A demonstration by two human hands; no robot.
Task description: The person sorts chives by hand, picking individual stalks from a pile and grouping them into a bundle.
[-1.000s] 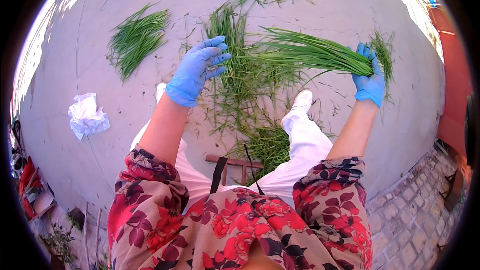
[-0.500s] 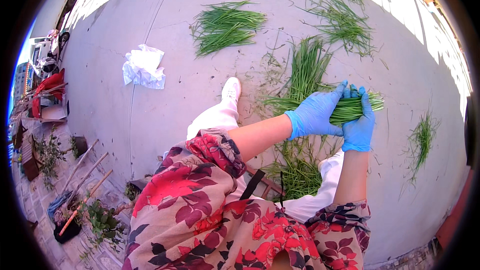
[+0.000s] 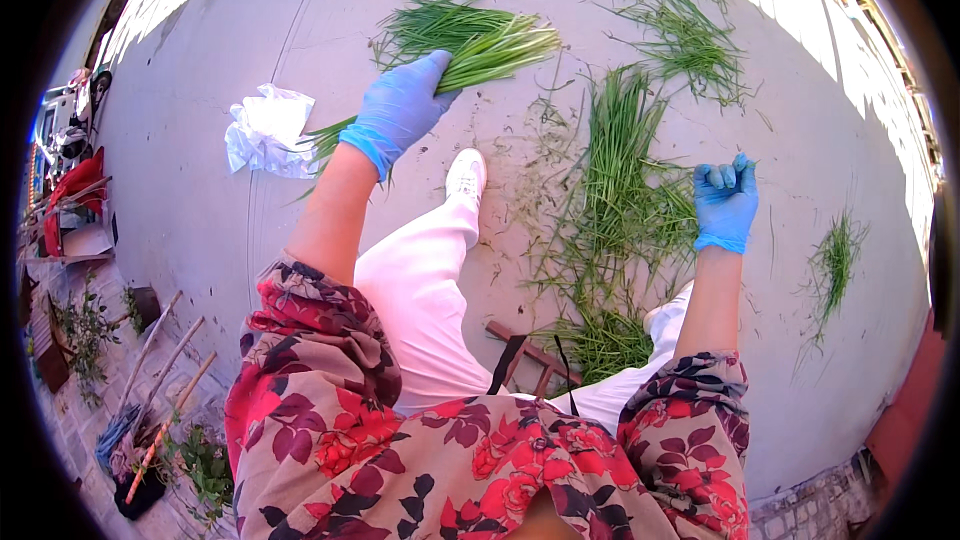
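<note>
My left hand (image 3: 405, 105), in a blue glove, is closed around a bunch of chives (image 3: 500, 52), the pale stem ends pointing right and the green leaf ends trailing back past my wrist. It is over a laid-out pile of chives (image 3: 425, 28) on the ground at the far left. My right hand (image 3: 727, 202), also gloved in blue, is off to the right with fingers curled and pinched; whether a scrap is in them I cannot make out. Beside it lies a large heap of loose chives (image 3: 622, 140), running down between my legs.
A crumpled white plastic bag (image 3: 270, 130) lies left of my outstretched foot. More loose chives (image 3: 690, 50) are at the far right, and a small clump (image 3: 835, 265) lies farther right. Sticks (image 3: 165, 390) and plants stand at the left edge. A brown frame (image 3: 535, 358) shows between my legs.
The chive bunch, held between both hands before, has moved left in my left hand to the far-left pile. My right hand has let go of it and its fingers have curled.
</note>
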